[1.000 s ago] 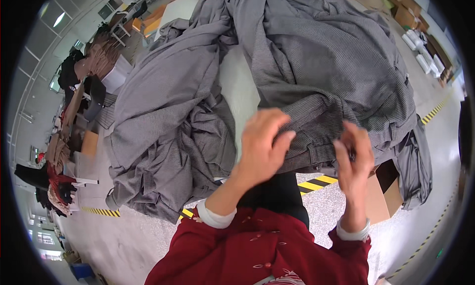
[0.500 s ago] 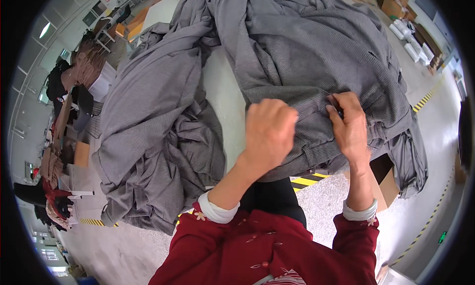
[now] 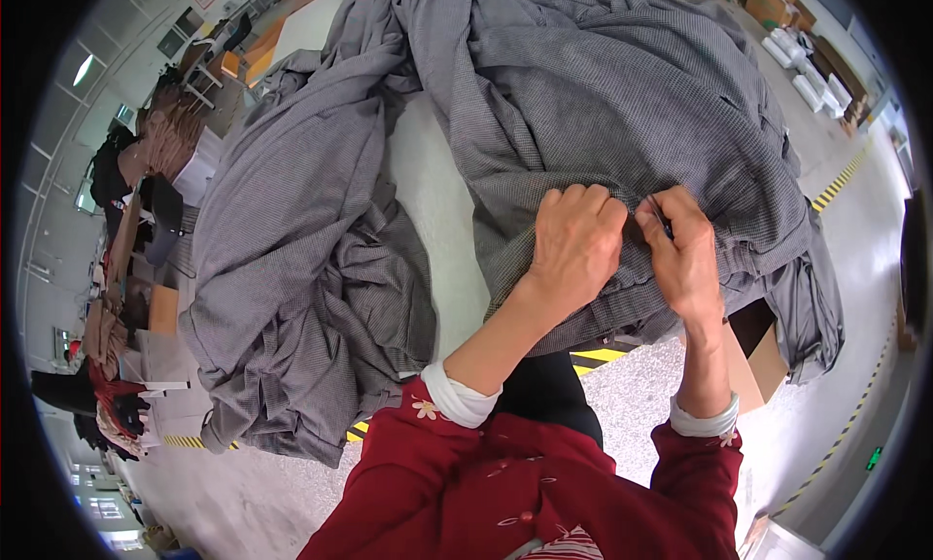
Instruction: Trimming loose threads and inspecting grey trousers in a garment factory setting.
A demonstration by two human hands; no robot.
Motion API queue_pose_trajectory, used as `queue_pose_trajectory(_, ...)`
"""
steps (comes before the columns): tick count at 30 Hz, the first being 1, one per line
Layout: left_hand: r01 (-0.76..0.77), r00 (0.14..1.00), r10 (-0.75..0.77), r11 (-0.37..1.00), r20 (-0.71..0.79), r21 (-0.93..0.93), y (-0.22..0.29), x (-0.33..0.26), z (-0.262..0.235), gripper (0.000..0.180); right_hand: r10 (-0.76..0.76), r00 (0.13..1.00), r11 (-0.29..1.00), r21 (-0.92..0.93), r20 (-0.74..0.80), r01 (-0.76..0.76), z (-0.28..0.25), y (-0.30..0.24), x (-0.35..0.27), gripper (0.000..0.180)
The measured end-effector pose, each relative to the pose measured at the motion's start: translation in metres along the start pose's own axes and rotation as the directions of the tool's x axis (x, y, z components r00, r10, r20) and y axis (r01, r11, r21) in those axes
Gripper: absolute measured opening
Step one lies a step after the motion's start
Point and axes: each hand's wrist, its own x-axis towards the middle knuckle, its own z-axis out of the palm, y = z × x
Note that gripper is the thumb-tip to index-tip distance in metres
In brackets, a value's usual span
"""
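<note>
Grey finely checked trousers (image 3: 603, 103) lie in a heap in front of me, with a waistband and belt loops along the near edge. My left hand (image 3: 580, 244) is closed on the cloth near the waistband, its knuckles up and its fingertips hidden. Just to its right, my right hand (image 3: 683, 254) is closed around a small dark tool (image 3: 663, 220) that looks like thread snips; most of it is hidden by the fingers. The two hands almost touch over the cloth.
More grey cloth (image 3: 292, 249) is heaped on the left of the pale tabletop (image 3: 428, 200). An open cardboard box (image 3: 756, 351) stands on the floor below the right edge. Clothes (image 3: 165, 137) are piled far left; white packages (image 3: 807, 74) lie far right.
My left hand has moved right and come down onto the cloth beside my right hand. The right hand has stayed nearly in place with the tool.
</note>
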Motion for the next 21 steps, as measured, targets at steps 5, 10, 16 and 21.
queue_pose_trajectory(5, 0.333, 0.936, -0.326, 0.707, 0.130, -0.624, -0.011, -0.014, -0.003, 0.013, 0.031, 0.999, 0.991, 0.130, -0.029, -0.027, -0.002, 0.007, 0.001, 0.009)
queue_pose_trajectory(10, 0.548, 0.815, -0.431, 0.355, 0.388, -0.758, -0.015, -0.020, -0.004, 0.012, 0.049, 0.999, 0.988, 0.145, -0.017, -0.046, -0.003, 0.006, -0.001, 0.009)
queue_pose_trajectory(16, 0.403, 0.865, -0.409, 0.223, 0.290, -0.887, -0.018, -0.022, 0.002, 0.011, -0.008, 0.992, 0.997, 0.078, -0.129, 0.018, -0.010, -0.007, -0.014, 0.021)
queue_pose_trajectory(21, 0.406, 0.856, -0.435, 0.231, 0.279, -0.884, -0.014, -0.025, -0.003, 0.012, -0.170, 0.983, 0.984, -0.035, 0.065, 0.173, -0.021, -0.028, -0.045, 0.031)
